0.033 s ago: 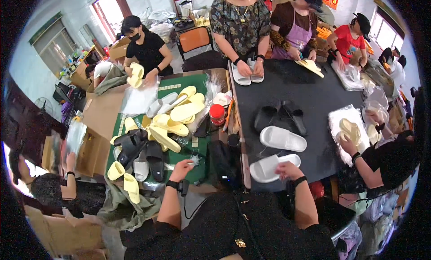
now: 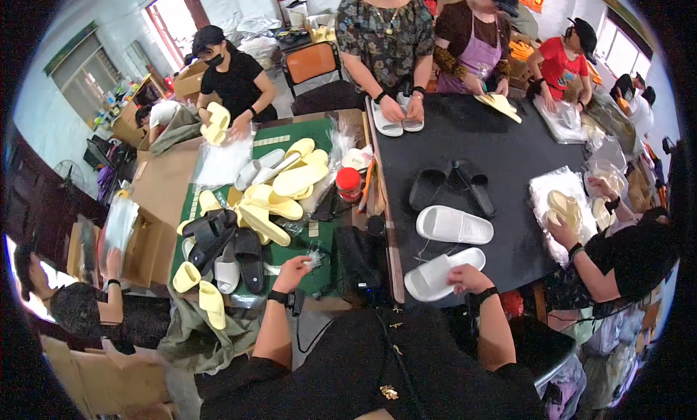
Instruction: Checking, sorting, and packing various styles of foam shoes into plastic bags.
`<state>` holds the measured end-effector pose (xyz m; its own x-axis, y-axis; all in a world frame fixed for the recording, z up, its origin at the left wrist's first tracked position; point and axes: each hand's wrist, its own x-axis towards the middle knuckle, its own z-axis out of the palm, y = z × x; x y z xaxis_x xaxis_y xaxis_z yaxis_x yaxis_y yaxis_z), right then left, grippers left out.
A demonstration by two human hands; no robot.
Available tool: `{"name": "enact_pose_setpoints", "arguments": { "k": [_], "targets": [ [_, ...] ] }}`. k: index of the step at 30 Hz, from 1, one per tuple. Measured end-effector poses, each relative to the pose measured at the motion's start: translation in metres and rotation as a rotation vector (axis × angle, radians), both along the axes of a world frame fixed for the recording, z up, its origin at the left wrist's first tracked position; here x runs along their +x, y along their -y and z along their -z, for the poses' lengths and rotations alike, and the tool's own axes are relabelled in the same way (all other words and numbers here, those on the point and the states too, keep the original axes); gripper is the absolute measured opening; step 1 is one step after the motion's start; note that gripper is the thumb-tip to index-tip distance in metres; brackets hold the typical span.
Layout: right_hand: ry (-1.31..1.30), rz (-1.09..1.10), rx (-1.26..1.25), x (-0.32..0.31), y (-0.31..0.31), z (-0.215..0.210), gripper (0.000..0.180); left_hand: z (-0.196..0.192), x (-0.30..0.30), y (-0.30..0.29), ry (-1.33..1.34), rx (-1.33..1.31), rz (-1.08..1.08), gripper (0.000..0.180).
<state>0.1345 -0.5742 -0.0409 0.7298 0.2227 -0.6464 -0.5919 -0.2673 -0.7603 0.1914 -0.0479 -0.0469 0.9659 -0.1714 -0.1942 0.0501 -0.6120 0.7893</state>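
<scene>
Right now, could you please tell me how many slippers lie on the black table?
6: two white ones near my right hand, two black mid-table, two white under another person's hands. Bagged ones not counted.

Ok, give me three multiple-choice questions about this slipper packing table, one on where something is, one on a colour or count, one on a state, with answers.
1. Where does the right hand rest?
A. on the near white slipper on the black table
B. on the red-lidded jar
C. on a cardboard box

2. How many black slippers lie together in the middle of the black table?
A. none
B. two
C. five

3. What is the left hand doing?
A. lying flat and empty
B. pinching a bit of clear plastic
C. gripping a yellow slipper

Answers:
1 A, the fingers lie on the heel end of the near white slipper.
2 B, one pair lies beyond the second white slipper.
3 B, the fingertips close on crinkled clear film above the green mat.
</scene>
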Motion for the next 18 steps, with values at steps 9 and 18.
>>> {"name": "enact_pose_setpoints", "arguments": {
  "k": [9, 18],
  "targets": [
    [0.187, 0.007, -0.311, -0.044, 0.007, 0.001, 0.021, -0.036, 0.051, 0.11, 0.021, -0.265, 0.328, 0.027],
    [0.53, 0.095, -0.486, -0.046, -0.026, -0.009, 0.017, -0.031, 0.069, 0.272, 0.465, 0.084, 0.839, 0.038]
  ]
}}
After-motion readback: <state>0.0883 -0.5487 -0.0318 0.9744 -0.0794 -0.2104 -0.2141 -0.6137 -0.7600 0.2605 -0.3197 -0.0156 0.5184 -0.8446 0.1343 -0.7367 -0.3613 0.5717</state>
